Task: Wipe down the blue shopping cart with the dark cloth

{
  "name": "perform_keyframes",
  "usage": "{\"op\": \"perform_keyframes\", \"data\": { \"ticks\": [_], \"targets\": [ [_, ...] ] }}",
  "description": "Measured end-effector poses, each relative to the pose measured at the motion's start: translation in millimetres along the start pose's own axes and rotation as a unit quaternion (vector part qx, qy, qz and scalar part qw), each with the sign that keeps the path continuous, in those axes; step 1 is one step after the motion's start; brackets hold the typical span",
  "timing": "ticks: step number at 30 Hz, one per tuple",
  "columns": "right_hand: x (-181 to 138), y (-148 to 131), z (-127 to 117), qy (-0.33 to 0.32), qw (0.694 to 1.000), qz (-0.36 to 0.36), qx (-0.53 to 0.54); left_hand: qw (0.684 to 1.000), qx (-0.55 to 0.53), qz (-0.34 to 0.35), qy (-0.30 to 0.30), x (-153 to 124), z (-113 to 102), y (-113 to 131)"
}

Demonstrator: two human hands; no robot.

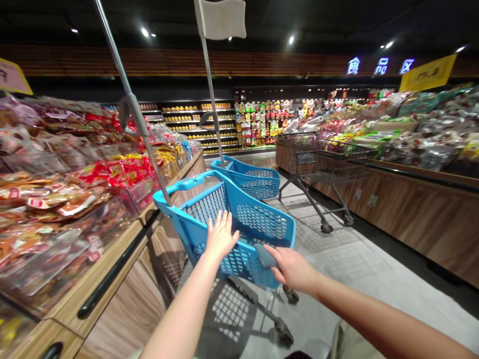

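A blue plastic shopping cart (266,221) stands just in front of me, its basket pierced with slots. My left hand (220,235) rests at the near rim of the basket, fingers spread and holding nothing. Against the outer near side of the basket, my right hand (295,268) grips a folded grey-blue cloth (265,256). A tall metal pole (121,70) rises from the handle end of this cart.
A second blue cart (258,183) with a flag (223,20) on its pole stands behind. Farther right is a dark wire cart (310,164). A wood-panelled counter (130,284) of packaged food runs along the left, another counter (419,214) along the right.
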State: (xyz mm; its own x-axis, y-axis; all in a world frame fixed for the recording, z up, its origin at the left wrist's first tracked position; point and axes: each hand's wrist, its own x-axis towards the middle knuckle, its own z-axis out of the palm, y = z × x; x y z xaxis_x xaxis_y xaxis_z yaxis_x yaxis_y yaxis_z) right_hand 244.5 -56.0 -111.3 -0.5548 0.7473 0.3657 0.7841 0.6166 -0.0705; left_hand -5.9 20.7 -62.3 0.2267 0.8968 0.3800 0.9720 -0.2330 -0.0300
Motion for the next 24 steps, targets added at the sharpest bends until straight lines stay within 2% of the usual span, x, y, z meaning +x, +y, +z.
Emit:
{"op": "perform_keyframes", "data": {
  "ticks": [3, 7, 11, 14, 16, 19, 22, 24],
  "targets": [
    [-4, 4, -2, 0.018, 0.999, 0.031, 0.023, 1.0, -0.007, -0.01, -0.017, 5, 3, 5],
    [-17, -20, 2, 0.07, 0.995, 0.065, 0.013, 1.0, -0.011, -0.028, -0.009, 4, 5, 14],
    [-30, -47, 4, 0.09, 0.994, 0.054, 0.009, 0.998, -0.023, -0.061, -0.013, 5, 6, 14],
    [-36, -45, 1, 0.08, 0.994, 0.038, 0.063, 0.996, -0.051, -0.063, -0.041, 10, 6, 12],
    [-41, -29, -5, 0.077, 0.99, 0.054, 0.107, 0.994, -0.07, -0.054, -0.057, 15, 6, 12],
    [-50, 17, -26, 0.104, 0.975, 0.125, 0.153, 0.993, -0.086, -0.048, -0.067, 21, 6, 12],
    [-60, 70, -60, 0.192, 0.946, 0.21, 0.156, 0.992, -0.096, -0.053, -0.069, 24, 7, 12],
    [-66, 95, -79, 0.25, 0.936, 0.203, 0.143, 0.99, -0.105, -0.068, -0.071, 26, 9, 12]
  ]
}}
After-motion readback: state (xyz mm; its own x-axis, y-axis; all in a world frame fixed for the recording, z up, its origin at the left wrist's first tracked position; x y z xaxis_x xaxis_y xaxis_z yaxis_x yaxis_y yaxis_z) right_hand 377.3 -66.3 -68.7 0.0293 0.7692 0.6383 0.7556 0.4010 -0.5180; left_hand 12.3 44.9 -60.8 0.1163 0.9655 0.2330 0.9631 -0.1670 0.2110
